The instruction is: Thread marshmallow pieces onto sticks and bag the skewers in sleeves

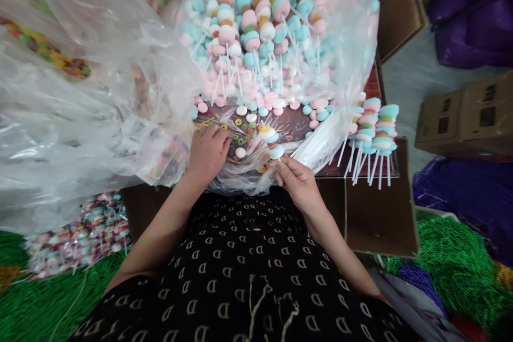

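Note:
My right hand [295, 177] pinches the white stick of a candy skewer [271, 140] between thumb and fingers. Blue, white and orange-brown pieces are threaded on it, with a yellow one at the tip. My left hand [207, 150] rests palm down at the left of the clear plastic, its fingers bent over the gummy rings [238, 122]; the fingertips are partly hidden, and I see nothing held. Around the rings lie loose marshmallows [240, 153] in white, pink and blue. White sticks [320, 141] lie in a bundle right of my right hand.
A large clear bag [340, 48] with many marshmallow skewers on it fills the back. Several finished skewers [371, 123] sit at the table's right edge, sticks overhanging. Crumpled plastic [100, 112] covers the left. Cardboard boxes [460, 112] and green mesh [452, 262] are at right.

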Demonstrator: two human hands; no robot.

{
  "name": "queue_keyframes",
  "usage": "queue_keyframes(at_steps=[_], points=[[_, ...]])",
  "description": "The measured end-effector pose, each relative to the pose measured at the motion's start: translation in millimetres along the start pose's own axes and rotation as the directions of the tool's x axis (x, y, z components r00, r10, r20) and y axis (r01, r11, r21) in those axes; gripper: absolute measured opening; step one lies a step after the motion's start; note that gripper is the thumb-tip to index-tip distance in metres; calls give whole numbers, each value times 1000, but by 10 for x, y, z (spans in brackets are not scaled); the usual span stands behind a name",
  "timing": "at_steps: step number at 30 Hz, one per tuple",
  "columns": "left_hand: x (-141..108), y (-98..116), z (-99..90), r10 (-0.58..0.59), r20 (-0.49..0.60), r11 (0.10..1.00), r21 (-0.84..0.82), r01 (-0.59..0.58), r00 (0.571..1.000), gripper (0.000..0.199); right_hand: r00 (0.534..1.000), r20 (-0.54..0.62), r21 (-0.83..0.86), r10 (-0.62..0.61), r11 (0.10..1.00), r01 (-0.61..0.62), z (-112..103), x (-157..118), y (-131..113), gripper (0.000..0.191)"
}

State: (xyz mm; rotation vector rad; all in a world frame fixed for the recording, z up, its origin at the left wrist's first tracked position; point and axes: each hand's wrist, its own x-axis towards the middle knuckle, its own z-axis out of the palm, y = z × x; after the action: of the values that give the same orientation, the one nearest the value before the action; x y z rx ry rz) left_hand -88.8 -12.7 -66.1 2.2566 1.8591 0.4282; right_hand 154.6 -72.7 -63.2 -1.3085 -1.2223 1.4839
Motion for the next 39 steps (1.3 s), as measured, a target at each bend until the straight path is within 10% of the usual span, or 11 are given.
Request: queue_keyframes(at_steps=[19,24,31,39], points=[[81,-31,-63,-147,-104,932,-347,103,984,13,999,39,-101,-33,994,37,-3,-25,12,40],[62,57,-69,-275,-108,697,-707,121,955,9,998,38,-114,-42,992,46,3,-17,27,38],[99,264,78,-273,89,51,-993,107,958,25,994,103,-146,-41,988,56,37,-13,5,39],[17,362,184,-298,11,98,-994,42,954,27,995,96,-156,-12,987,26,86,-31,-10,38]])
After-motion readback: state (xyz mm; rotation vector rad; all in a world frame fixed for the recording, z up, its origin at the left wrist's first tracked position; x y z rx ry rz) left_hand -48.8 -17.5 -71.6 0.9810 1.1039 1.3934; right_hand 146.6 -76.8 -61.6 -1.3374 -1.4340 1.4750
